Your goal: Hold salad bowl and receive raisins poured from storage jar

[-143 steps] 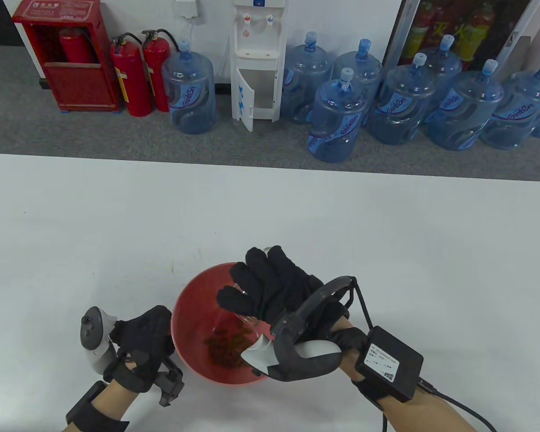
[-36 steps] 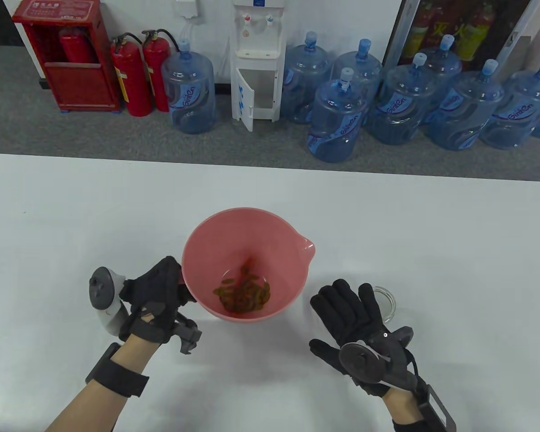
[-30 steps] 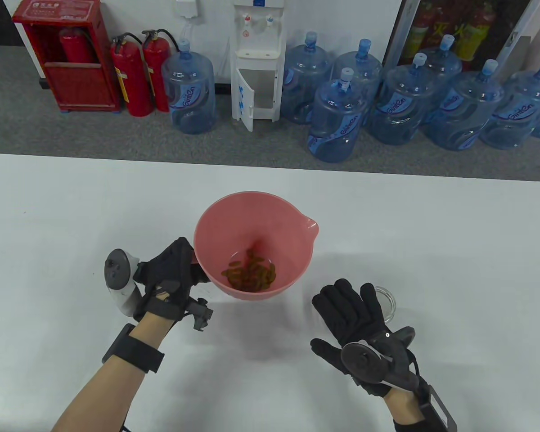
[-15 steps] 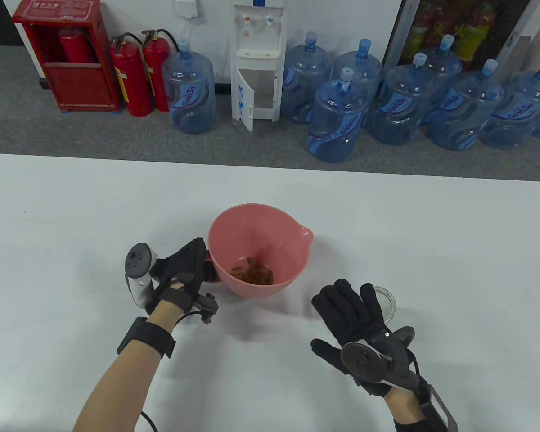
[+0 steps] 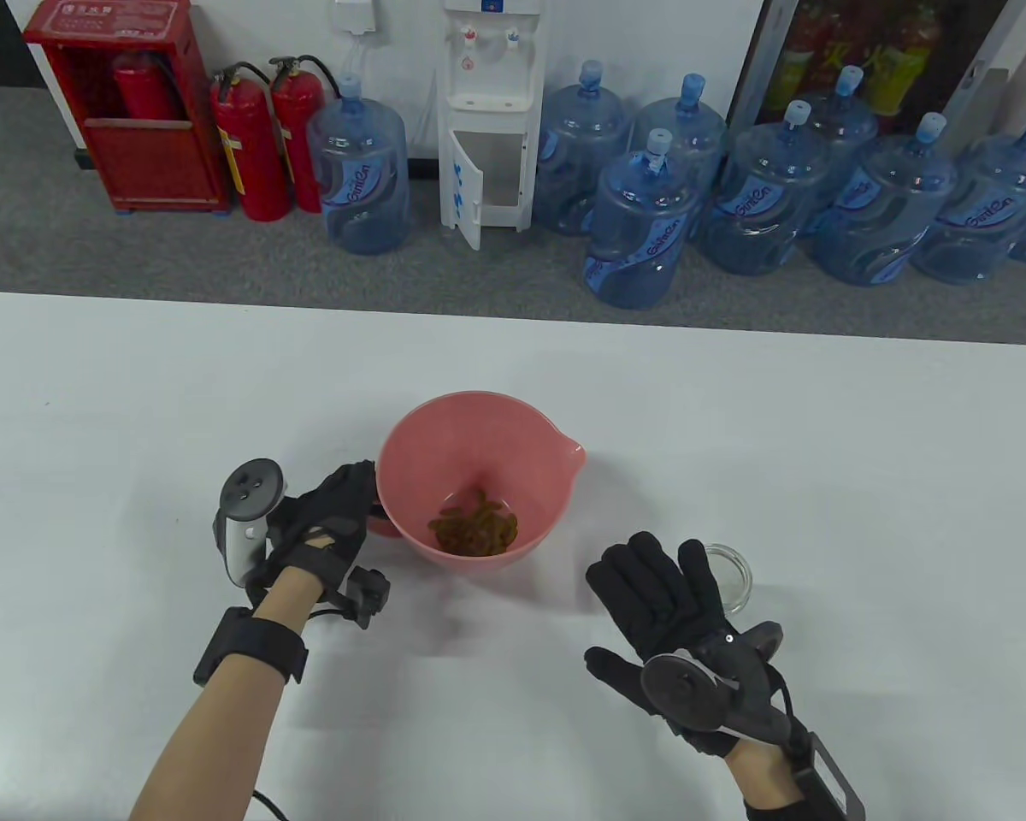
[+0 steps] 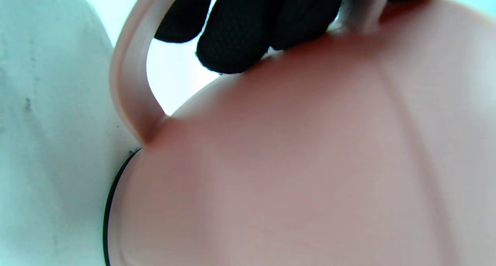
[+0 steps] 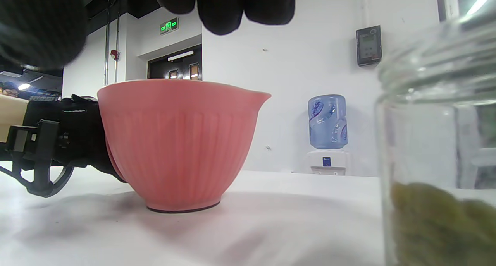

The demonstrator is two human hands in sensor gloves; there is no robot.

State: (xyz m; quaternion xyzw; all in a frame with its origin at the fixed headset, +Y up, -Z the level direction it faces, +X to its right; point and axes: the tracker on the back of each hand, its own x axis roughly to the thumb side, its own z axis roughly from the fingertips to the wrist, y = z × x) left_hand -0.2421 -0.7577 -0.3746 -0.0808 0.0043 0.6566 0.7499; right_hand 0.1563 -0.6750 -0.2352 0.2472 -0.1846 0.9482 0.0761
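Left hand [image 5: 329, 513] fingers [image 6: 236, 45] grip the salad bowl [image 5: 419, 479] handle; right hand [image 5: 663, 599] hovers flat, fingers spread.

On the white bench [image 5: 735, 410] there is one pink plastic salad bowl with a pouring spout [image 5: 445, 453] and one clear glass storage jar [image 5: 733, 575], at about four o'clock from the bowl. Two black-gloved hands are over the bench: the left hand [image 5: 329, 517] and the right hand [image 5: 663, 599]. The raisins [image 5: 474, 532] in the bowl form one small heap, too clumped to count. On the floor at twelve o'clock stand nine blue water bottles [image 5: 357, 175], two red fire extinguishers [image 5: 250, 154], one red cabinet [image 5: 128, 107] and one white water dispenser [image 5: 489, 111].
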